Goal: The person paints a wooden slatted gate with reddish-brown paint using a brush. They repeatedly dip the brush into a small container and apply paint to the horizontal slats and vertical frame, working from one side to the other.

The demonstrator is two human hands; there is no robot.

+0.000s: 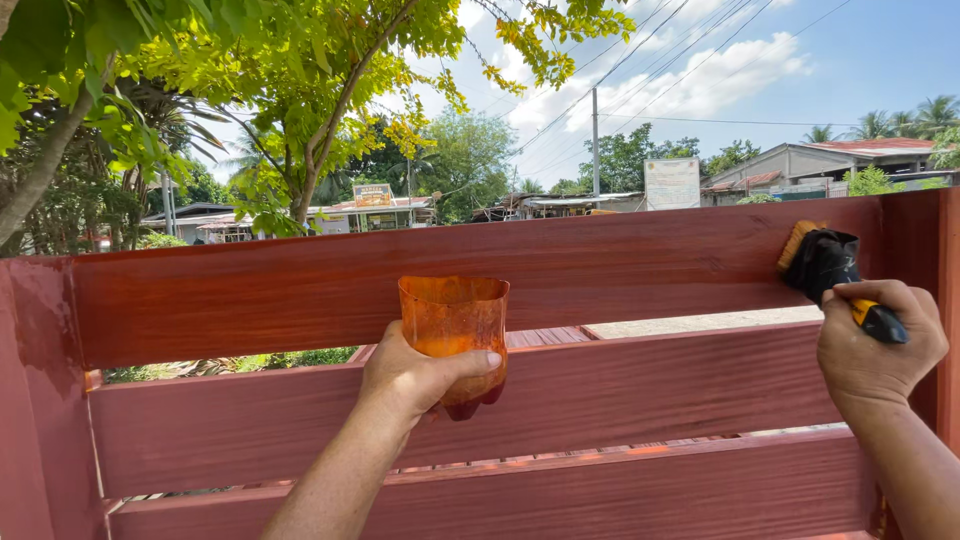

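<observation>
- The left hand is wrapped around a cut-off plastic cup of reddish stain, before the middle plank.
- The right hand clamps a paintbrush, bristles touching the top plank near the right post.

Your left hand grips a cut-off clear plastic bottle bottom, stained orange-red with varnish, in front of the middle plank of the reddish-brown horizontal wooden fence. Your right hand holds a black-ferruled paintbrush with a yellow-and-black handle, its bristles pressed against the top plank near the right post.
</observation>
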